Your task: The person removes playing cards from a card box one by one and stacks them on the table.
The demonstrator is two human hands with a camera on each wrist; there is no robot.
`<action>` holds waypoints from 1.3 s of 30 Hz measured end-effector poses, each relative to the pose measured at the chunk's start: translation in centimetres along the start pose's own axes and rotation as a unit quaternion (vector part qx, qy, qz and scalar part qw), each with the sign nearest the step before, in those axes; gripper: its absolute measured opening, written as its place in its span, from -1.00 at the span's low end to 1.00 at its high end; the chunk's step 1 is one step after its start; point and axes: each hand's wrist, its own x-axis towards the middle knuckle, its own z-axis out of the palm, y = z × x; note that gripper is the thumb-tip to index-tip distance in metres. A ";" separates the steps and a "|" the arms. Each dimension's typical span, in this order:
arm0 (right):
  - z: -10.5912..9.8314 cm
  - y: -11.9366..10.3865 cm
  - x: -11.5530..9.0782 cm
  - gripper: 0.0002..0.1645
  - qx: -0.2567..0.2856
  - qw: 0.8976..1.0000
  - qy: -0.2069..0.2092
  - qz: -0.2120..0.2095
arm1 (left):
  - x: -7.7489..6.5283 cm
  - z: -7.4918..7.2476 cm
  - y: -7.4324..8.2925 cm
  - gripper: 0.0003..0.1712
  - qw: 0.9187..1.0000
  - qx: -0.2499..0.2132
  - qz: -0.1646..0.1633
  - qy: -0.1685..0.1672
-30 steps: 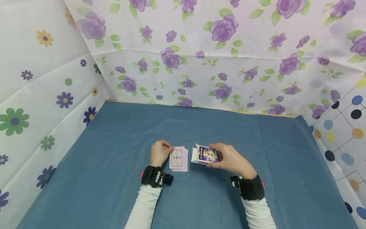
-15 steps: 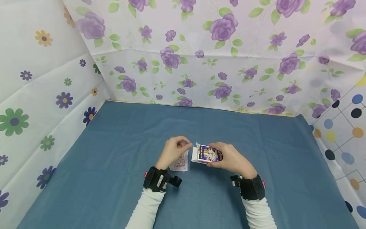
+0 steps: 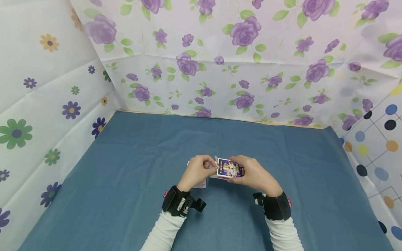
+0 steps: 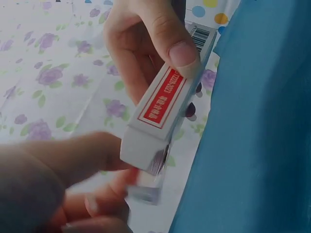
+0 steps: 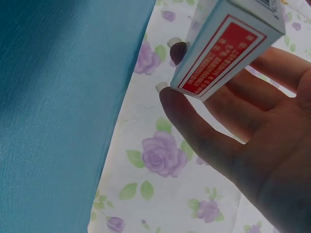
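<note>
Your right hand [image 3: 255,174] gripped the purple-faced cardboard card box [image 3: 230,169] above the blue tablecloth [image 3: 125,167], fingers curled round its sides. Your left hand [image 3: 198,170] pinched the box's open end. Loose patterned cards [image 3: 199,183] lay beneath that hand.

Head view from above, facing forward and down over the blue table [image 3: 125,195], both wrist views very close (sideways), all sharing the card box [image 3: 230,168].
</note>
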 end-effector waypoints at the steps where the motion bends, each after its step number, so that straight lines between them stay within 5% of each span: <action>1: 0.0 0.0 0.0 -0.25 0.000 1.000 0.002 -0.001 | -0.1 -0.1 0.1 -0.93 1.000 0.009 -0.008 0.000; 6: -0.3 -0.5 -0.2 -0.23 0.004 1.000 0.002 -0.002 | -0.3 -0.2 0.1 -0.82 0.999 0.019 -0.025 -0.034; 12: -0.7 -1.1 -0.3 -0.21 -0.002 1.000 0.007 -0.013 | -0.1 -0.5 -0.2 -0.78 0.994 -0.066 -0.046 -0.080; 26: -1.1 -1.0 -0.5 -0.23 0.009 1.000 0.018 -0.018 | 0.3 -1.8 -0.8 -0.77 0.975 -0.166 -0.070 -0.129; 34: -1.1 -0.8 -0.5 -0.24 0.017 1.000 0.017 -0.020 | 0.5 -2.6 -1.2 -0.72 0.969 -0.179 -0.066 -0.159; 39: -1.2 -0.6 -0.5 -0.22 0.011 1.000 0.024 -0.004 | 0.4 -3.2 -1.8 -0.70 0.967 -0.193 -0.070 -0.150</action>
